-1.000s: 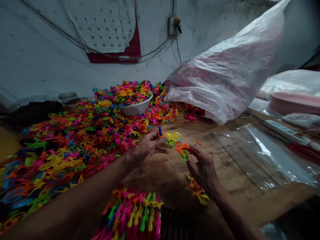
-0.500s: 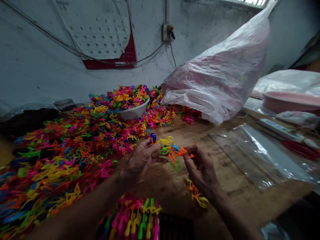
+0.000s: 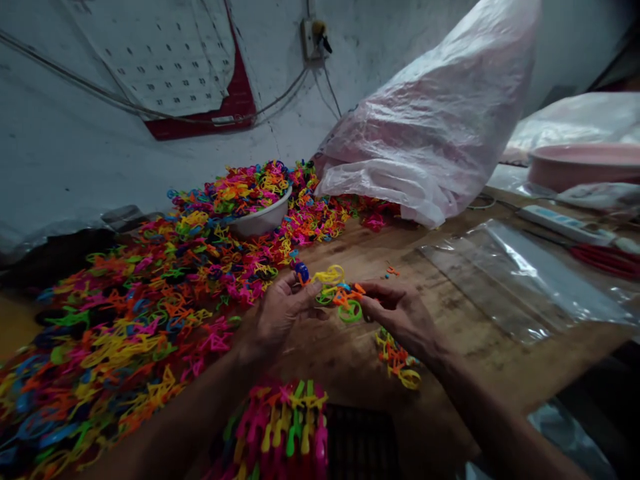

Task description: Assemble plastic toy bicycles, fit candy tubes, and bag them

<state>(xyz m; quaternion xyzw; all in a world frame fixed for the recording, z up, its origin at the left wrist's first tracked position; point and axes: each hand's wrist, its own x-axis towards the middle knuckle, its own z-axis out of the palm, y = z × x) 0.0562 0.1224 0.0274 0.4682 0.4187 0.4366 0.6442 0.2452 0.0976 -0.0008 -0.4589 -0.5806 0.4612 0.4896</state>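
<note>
Several small plastic pieces in yellow, green, blue and orange (image 3: 330, 275) hang between my two hands. My left hand (image 3: 287, 310) is closed on the yellow end, with a dark blue piece (image 3: 301, 272) at its fingertips. At the orange end, my right hand (image 3: 400, 313) pinches a piece between thumb and fingers. A green ring (image 3: 350, 311) dangles below, between the hands. Under my right wrist a small row of yellow and orange pieces (image 3: 399, 360) lies on the wooden table (image 3: 340, 373). Nearest me, pink, yellow and green pieces (image 3: 285, 427) stand in rows beside a black rack (image 3: 361, 443).
A large heap of colourful pieces (image 3: 125, 333) covers the left, around a filled white bowl (image 3: 263, 221). Behind stands a translucent bag (image 3: 425, 127). Clear plastic bags (image 3: 520, 287), a power strip (image 3: 565, 225) and a pink basin (image 3: 585, 167) are at the right.
The view has shifted slightly. My right hand has turned flatter, and the orange pieces at its fingertips are bunched closer together. Small orange and blue bits now show on the table behind it.
</note>
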